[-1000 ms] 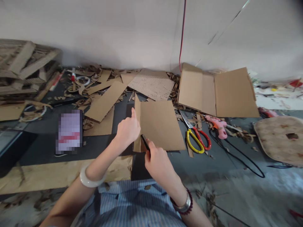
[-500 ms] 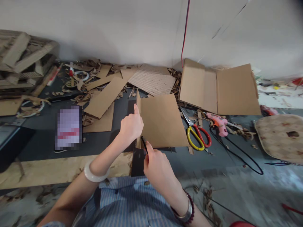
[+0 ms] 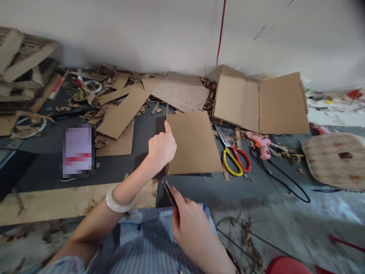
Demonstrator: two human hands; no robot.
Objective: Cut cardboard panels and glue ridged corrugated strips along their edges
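My left hand [image 3: 162, 148] is closed on the left edge of a brown cardboard sheet [image 3: 195, 144], its index finger stretched along a narrow upright flap [image 3: 167, 109]. Whatever the curled fingers pinch is hidden beneath the hand. Nearer my body, my right hand [image 3: 191, 217] is wrapped around a slim dark utility knife [image 3: 172, 198]. Its tip points up and left, apart from the sheet's front edge. Scissors [image 3: 234, 158] with one yellow and one red handle lie just right of the sheet.
A pink glue gun [image 3: 260, 144] with a black cord lies right of the scissors. Behind it a folded cardboard piece [image 3: 282, 104] leans against the wall. Cardboard strips [image 3: 122, 114] and scraps cover the back. A phone-like device [image 3: 78, 148] lies left; a patterned padded item [image 3: 336, 161] is at right.
My right hand has drawn the utility knife back toward my body, off the sheet's lower left corner. My left hand stays at the flap, which now looks nearly edge-on.
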